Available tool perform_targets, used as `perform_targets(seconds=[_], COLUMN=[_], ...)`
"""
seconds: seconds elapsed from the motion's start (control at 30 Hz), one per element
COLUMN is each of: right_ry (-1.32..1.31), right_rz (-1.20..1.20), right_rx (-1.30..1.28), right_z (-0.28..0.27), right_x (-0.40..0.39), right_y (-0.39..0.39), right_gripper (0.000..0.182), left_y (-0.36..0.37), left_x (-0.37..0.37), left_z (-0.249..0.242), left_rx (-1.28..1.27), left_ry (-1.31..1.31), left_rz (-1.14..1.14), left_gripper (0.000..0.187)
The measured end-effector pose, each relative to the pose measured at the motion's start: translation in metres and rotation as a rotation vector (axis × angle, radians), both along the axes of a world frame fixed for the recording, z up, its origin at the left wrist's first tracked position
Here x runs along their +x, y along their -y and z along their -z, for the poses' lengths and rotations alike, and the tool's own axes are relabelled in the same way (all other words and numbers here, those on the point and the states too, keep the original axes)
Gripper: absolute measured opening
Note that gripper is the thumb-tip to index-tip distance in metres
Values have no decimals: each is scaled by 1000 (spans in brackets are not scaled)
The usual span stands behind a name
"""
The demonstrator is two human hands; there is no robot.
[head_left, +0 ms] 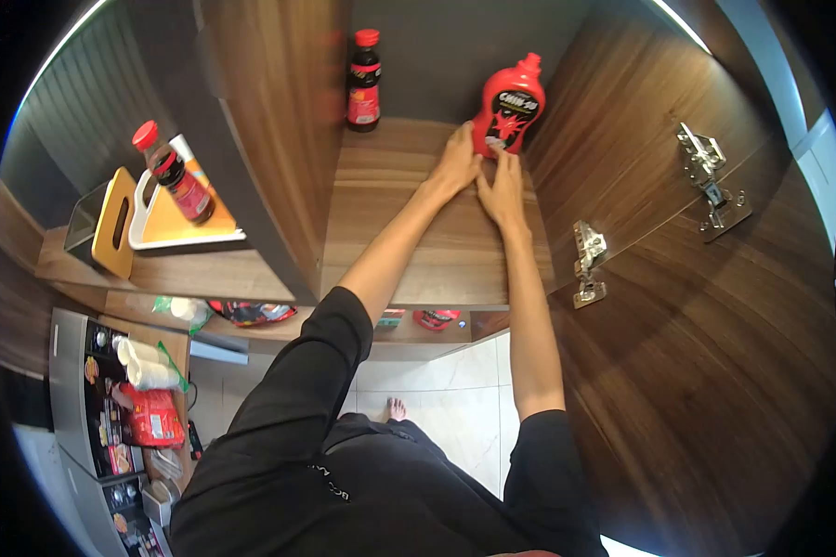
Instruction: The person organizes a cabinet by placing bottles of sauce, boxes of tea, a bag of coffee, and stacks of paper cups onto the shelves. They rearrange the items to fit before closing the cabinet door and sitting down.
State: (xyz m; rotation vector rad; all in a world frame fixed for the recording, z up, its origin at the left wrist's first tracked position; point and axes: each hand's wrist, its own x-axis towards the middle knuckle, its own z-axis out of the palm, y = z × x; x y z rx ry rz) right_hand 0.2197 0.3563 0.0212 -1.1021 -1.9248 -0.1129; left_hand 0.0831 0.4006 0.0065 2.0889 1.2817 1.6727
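A red CHIN-SU chili sauce bottle stands, leaning slightly, in the back right corner of a wooden cabinet shelf. My left hand is closed against the lower left side of the bottle, its fingertips partly hidden. Low on the bottle's front, my right hand grips near the base, with its fingers pointing up. Both hands are close together, thumbs almost touching. At the shelf's back left stands a dark sauce bottle with a red cap, apart from my hands.
Left of the divider, another dark sauce bottle stands before cutting boards. An open door with metal hinges is on the right. Lower down are a counter with a red packet and paper cups.
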Motion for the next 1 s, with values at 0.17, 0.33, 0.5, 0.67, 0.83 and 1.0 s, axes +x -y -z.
perform_targets(seconds=[0.17,0.33,0.5,0.67,0.83,1.0], right_ry=[91,308,374,28,-284,-349], right_rz=[-26,-74,-61,-87,10,33], right_rx=[24,-169,-166,-133,-47,-455], right_z=[19,11,8,6,134,182], right_x=[11,10,12,13,23,28], right_y=[-23,7,96,235,307,254], right_gripper=[39,41,48,24,36,60], left_y=[28,108,203,337,365,286], left_x=[1,-8,-11,-3,4,9], left_z=[27,14,9,13,142,199], left_rx=[-26,-111,-46,49,-103,-446], left_ry=[-741,-635,-693,-355,-221,-199], left_rz=[-352,-293,-299,-141,16,-83], left_gripper=[50,56,57,49,47,52])
